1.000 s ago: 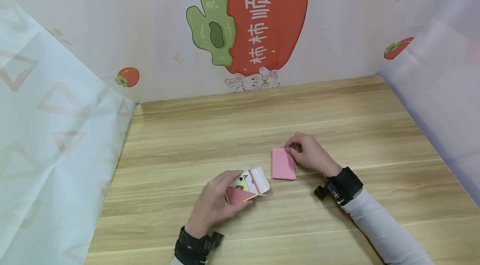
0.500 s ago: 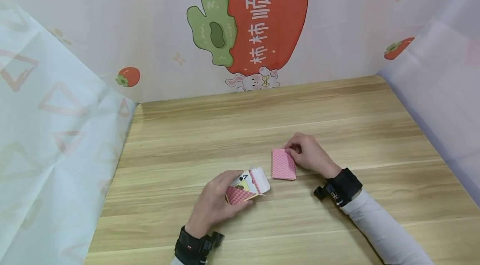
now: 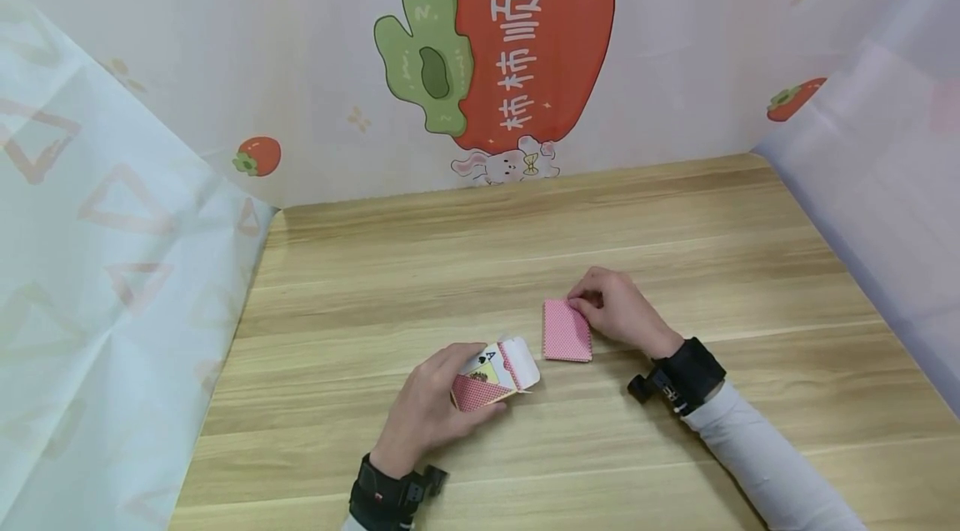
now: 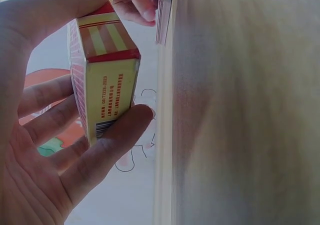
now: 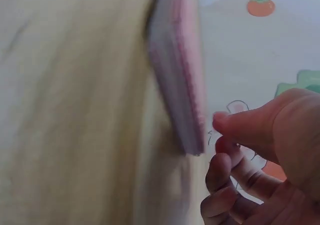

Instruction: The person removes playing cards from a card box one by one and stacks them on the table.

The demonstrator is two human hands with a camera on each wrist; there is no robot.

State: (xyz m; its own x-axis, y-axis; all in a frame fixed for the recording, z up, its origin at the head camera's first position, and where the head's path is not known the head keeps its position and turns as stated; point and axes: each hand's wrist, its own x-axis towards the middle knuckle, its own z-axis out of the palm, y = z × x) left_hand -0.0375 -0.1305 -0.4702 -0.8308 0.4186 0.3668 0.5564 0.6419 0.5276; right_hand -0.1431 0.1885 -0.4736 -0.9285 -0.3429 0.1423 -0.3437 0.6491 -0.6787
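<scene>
My left hand (image 3: 431, 402) grips a card box (image 3: 477, 397) between thumb and fingers. The box front is red-checked with a picture of an ace of spades, and its white end flap (image 3: 527, 363) stands open toward the right. Printed text and a barcode mark the box's narrow side (image 4: 111, 95) in the left wrist view. A deck of playing cards (image 3: 566, 333), backs up in pink check, lies squared on the table right of the box. My right hand (image 3: 621, 310) is at the deck's top right corner, fingers loosely curled; in the right wrist view a gap shows between fingertips (image 5: 222, 122) and deck.
The wood-grain table (image 3: 375, 264) carries the deck. A printed cloth (image 3: 322, 56) with persimmon pictures hangs along its back edge, and pale sheets flank both sides. Black wrist cameras (image 3: 678, 377) are strapped to both forearms.
</scene>
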